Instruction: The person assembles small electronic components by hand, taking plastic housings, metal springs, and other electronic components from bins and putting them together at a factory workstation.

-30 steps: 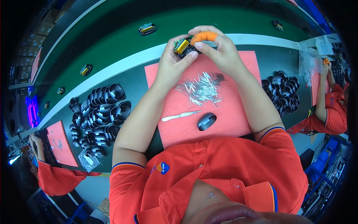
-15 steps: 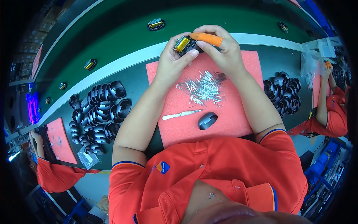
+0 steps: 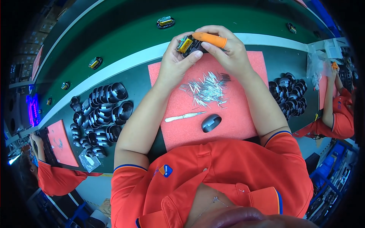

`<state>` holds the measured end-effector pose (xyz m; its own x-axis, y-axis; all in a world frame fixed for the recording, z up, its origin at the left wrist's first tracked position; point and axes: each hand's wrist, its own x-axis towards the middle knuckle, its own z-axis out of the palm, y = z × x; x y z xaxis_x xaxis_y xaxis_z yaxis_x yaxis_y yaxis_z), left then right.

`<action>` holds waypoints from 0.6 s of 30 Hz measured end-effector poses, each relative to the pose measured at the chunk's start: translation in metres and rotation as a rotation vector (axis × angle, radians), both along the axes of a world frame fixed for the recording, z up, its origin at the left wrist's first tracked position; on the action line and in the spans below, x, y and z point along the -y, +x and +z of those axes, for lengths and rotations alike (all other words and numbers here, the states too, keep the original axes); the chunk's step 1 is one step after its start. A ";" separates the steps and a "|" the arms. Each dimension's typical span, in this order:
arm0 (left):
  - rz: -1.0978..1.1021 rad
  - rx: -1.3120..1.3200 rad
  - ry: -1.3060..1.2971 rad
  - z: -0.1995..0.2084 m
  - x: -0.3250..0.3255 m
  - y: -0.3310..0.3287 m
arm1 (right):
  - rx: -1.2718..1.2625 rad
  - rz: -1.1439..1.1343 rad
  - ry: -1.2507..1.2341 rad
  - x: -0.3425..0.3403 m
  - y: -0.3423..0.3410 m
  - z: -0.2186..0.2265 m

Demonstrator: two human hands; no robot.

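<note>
No words or numbers can be read. Toward seven o'clock, a small blue-and-orange badge point(image 3: 165, 170) stands on the red shirt point(image 3: 216, 171), its pale central marking too small to make out. At three o'clock, a co-worker's red shirt point(image 3: 344, 117) bears a similar small badge point(image 3: 339, 103), equally unclear. At nine o'clock, a panel point(image 3: 33, 110) glows purple, too blurred to tell whether its bright strokes are letters.
</note>
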<state>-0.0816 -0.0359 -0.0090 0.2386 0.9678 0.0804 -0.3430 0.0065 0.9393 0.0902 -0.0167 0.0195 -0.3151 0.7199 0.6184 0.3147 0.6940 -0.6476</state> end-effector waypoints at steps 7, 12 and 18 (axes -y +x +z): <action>0.119 0.000 0.115 -0.005 -0.004 0.006 | -0.080 0.064 -0.204 0.005 -0.007 -0.005; 0.186 -0.046 0.132 -0.008 -0.003 0.007 | -0.074 0.031 -0.189 0.008 -0.013 -0.011; 0.198 -0.104 0.098 -0.005 -0.001 0.004 | -0.013 -0.025 -0.091 0.010 -0.017 -0.010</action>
<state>-0.0771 -0.0347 -0.0143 0.0569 0.9853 0.1609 -0.2297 -0.1439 0.9626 0.0731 -0.0268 0.0095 -0.2883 0.7812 0.5538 0.3225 0.6237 -0.7120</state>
